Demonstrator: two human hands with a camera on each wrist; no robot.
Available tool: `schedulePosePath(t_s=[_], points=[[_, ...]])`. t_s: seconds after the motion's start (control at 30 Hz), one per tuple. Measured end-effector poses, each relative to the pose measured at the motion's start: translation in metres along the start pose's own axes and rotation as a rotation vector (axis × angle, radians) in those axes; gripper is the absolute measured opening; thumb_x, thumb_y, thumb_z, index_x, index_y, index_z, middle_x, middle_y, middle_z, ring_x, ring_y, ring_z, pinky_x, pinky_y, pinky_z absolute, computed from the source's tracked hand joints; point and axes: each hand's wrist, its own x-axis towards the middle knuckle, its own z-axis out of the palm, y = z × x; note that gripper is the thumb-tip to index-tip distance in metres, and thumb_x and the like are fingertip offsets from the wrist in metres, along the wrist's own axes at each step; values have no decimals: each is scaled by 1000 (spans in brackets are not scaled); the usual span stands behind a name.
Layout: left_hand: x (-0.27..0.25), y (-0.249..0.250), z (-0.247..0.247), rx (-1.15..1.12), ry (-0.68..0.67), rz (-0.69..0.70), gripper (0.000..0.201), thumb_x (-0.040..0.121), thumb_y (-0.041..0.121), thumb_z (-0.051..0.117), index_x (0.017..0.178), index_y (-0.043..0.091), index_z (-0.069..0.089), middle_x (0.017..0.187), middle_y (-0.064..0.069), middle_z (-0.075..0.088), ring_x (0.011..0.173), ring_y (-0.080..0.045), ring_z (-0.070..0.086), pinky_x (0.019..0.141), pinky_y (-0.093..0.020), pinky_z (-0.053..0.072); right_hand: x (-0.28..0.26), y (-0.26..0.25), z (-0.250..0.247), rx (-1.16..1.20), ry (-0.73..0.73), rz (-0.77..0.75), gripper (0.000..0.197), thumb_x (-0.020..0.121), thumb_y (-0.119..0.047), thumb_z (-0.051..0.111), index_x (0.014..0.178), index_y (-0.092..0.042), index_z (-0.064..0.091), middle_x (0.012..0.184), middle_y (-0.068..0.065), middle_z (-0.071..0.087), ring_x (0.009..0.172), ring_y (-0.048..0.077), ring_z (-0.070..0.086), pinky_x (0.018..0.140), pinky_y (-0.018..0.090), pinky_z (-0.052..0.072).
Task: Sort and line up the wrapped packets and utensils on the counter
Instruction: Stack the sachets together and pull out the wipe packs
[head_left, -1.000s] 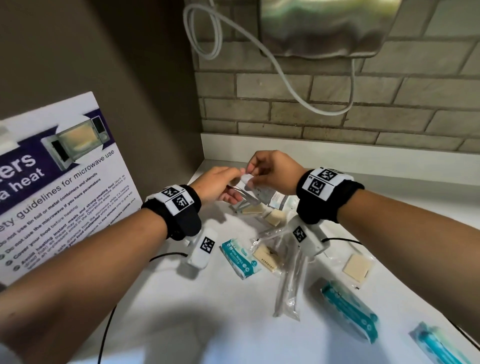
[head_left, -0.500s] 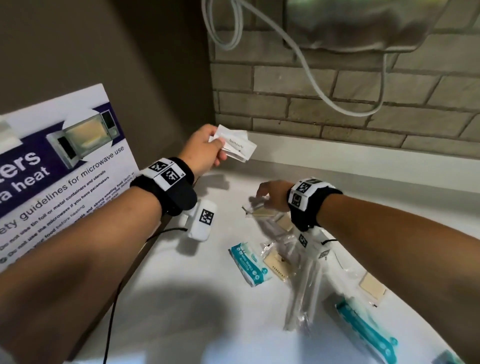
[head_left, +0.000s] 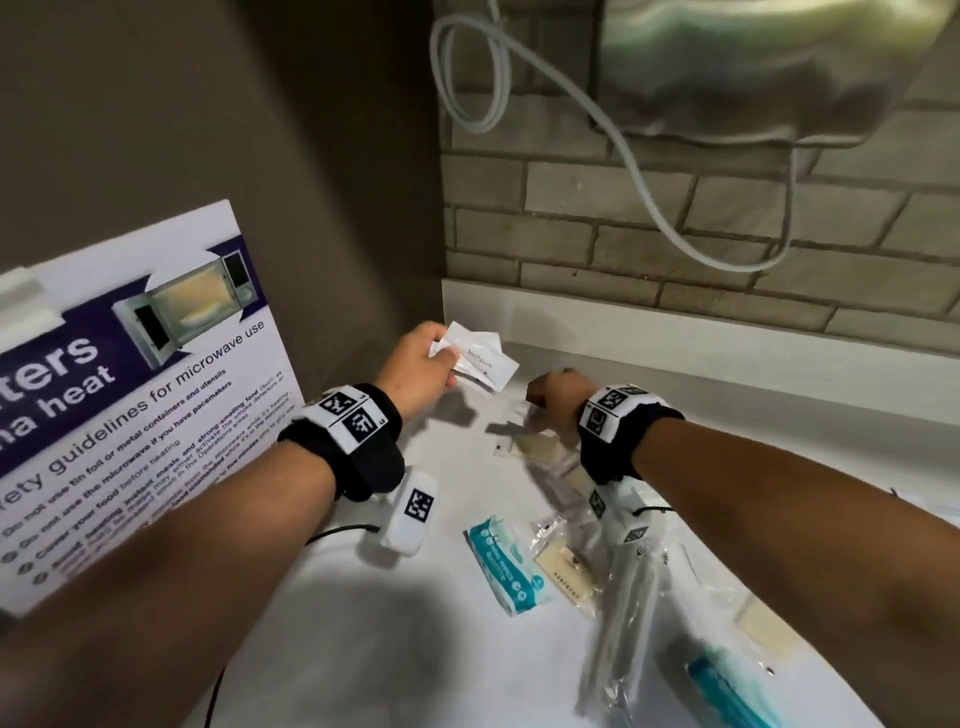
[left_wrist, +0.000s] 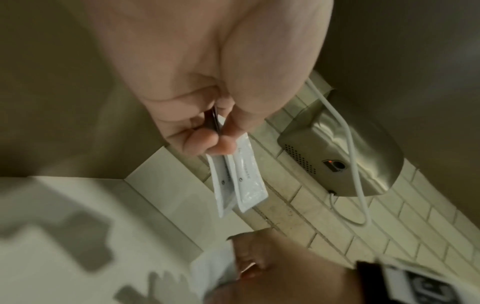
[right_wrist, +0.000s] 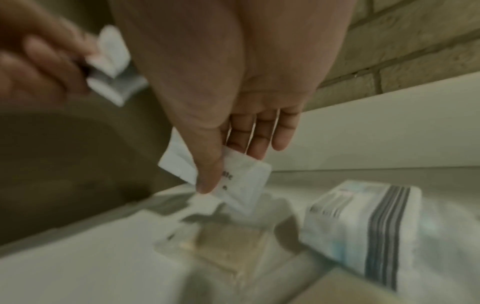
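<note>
My left hand (head_left: 421, 364) is raised over the counter's back left corner and pinches a few white sachets (head_left: 480, 358) fanned out to the right. The left wrist view shows the same sachets (left_wrist: 241, 181) hanging from my thumb and fingers. My right hand (head_left: 558, 397) reaches down into the pile. In the right wrist view its thumb and fingers pinch another white sachet (right_wrist: 241, 179) just above a clear packet with a beige pad (right_wrist: 226, 244). Teal packets (head_left: 506, 564), clear-wrapped utensils (head_left: 618, 623) and beige-pad packets (head_left: 563, 569) lie scattered on the white counter (head_left: 415, 649).
A microwave guidelines poster (head_left: 130, 389) leans at the left. A steel hand dryer (head_left: 753, 67) with a looping white cord (head_left: 649, 171) hangs on the brick wall behind. A white striped packet (right_wrist: 363, 226) lies right of my right hand. Another teal packet (head_left: 727, 686) sits near the front right.
The hands, joined on one sachet a second ago, have parted. The left lifted the white sachets toward the back left corner. The right dropped to the pile and now pinches another sachet.
</note>
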Motion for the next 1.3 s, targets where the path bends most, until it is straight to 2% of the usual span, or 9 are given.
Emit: schedulePosePath(t_s=[0.13,0.3,0.5,0.57,0.73,0.97,1.1,1.2,1.3], points=[[-6,2,9,9,44,-44,14,99,6,42,107,10,53,67,0,51,33,4,47,36,-8,33,-39,4,-22,143,-20,-80,23,78,-19,77,80,-11,55,80,5,55,75,20,49,64,24,36],[-20,26,54,-31,-162,-52,18,97,7,43,106,6,58,73,-7,57,55,-11,51,49,-24,39,-92,19,-45,384,221,-45,52,67,-14,87,110,-12,59,87,-1,60,69,15,53,50,12,39],[-52,76,107,-246,-332,-17,19,99,5,38,89,10,54,73,-8,54,54,-13,49,45,-19,40,-147,60,-46,362,352,151,86,68,-31,86,138,-12,40,128,8,53,113,24,54,87,24,39],[-59,89,126,-253,-402,6,13,98,10,43,91,9,53,75,-8,54,56,-13,50,46,-20,41,-163,74,-46,365,329,201,73,76,-38,79,135,-12,45,122,6,58,111,24,56,89,27,42],[-81,116,185,-133,-571,119,12,98,16,51,105,6,48,77,-9,54,59,-14,50,53,-22,46,-210,117,-40,351,298,288,39,79,-43,73,89,-16,47,77,-5,50,74,20,49,55,23,34],[-119,149,268,-115,-670,154,32,101,7,42,130,9,29,84,-7,54,60,-12,55,54,-23,52,-277,189,-24,518,203,330,46,75,-26,82,88,-21,38,80,2,63,57,18,62,57,34,56],[-140,145,295,-71,-780,97,39,99,10,48,130,14,24,92,-13,59,62,-16,59,55,-28,53,-302,217,-6,394,180,309,39,72,-21,82,88,-18,46,81,1,61,62,18,60,58,34,54],[-149,136,301,259,-864,217,29,94,26,57,119,17,43,89,-12,66,69,-26,62,62,-36,51,-314,227,7,239,65,292,41,70,-25,82,96,-14,52,85,0,61,73,21,60,63,30,50],[-161,137,305,570,-887,314,20,89,26,65,105,14,65,90,-1,69,72,-16,61,70,-28,49,-320,228,21,48,-69,247,43,72,-29,80,104,-15,54,95,1,62,91,24,60,76,32,49]])
